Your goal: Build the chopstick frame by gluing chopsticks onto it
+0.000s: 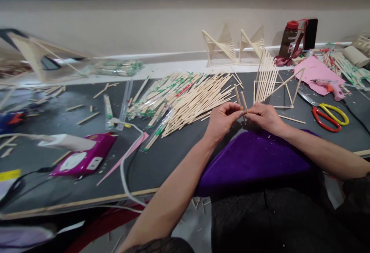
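Observation:
Two short wooden sticks (243,100) stand nearly upright between my hands, over the near edge of the work surface. My left hand (224,120) is closed on them with thumb and fingertips. My right hand (264,118) pinches at the same spot from the other side, its fingertips close to the left ones. Behind my right hand is a stick frame (266,77) with a fan of parallel sticks. A large pile of loose sticks (199,98) lies beyond my left hand. Purple cloth (254,160) lies below both hands.
Scissors (329,116) and a pink glue gun (329,85) on pink paper (313,69) lie at the right. A bottle (289,39) and two twisted stick models (221,48) stand at the back. At the left are a magenta power strip (86,154) and a white cable (124,168).

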A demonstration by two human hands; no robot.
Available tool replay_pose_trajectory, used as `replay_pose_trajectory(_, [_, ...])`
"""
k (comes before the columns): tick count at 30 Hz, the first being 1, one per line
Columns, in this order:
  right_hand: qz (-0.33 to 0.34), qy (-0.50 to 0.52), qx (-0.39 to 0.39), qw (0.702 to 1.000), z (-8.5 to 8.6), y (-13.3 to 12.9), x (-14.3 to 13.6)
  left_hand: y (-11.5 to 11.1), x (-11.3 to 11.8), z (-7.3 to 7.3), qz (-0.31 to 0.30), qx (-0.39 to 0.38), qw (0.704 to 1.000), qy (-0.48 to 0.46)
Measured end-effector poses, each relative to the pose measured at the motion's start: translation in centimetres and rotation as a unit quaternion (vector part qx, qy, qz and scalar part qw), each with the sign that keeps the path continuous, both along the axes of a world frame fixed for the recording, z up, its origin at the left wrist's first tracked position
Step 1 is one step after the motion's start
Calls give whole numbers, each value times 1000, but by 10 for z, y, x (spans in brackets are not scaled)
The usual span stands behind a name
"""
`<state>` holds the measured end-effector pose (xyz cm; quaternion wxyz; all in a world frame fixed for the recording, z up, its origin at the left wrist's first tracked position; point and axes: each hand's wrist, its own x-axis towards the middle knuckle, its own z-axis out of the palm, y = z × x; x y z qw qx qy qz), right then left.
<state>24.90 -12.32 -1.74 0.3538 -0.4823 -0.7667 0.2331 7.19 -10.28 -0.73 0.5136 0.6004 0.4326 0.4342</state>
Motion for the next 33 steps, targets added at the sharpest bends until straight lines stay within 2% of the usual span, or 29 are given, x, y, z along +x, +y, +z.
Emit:
replay_pose_trajectory(4, [22,-49,-13,998,-1,2,-3,0,-1,2,-11,-8,1000,21])
replay_pose_trajectory(10, [11,-95,-20,995,0,3,-6,1,-2,3,-21,-2,999,40])
replay_pose_trajectory(17, [15,-98,-19,995,1,2,-5,1,0,2,-18,-7,999,48])
replay_pose_trajectory(33, [26,-60,-16,998,-2,2,-3,5,2,0,-22,-56,998,-28])
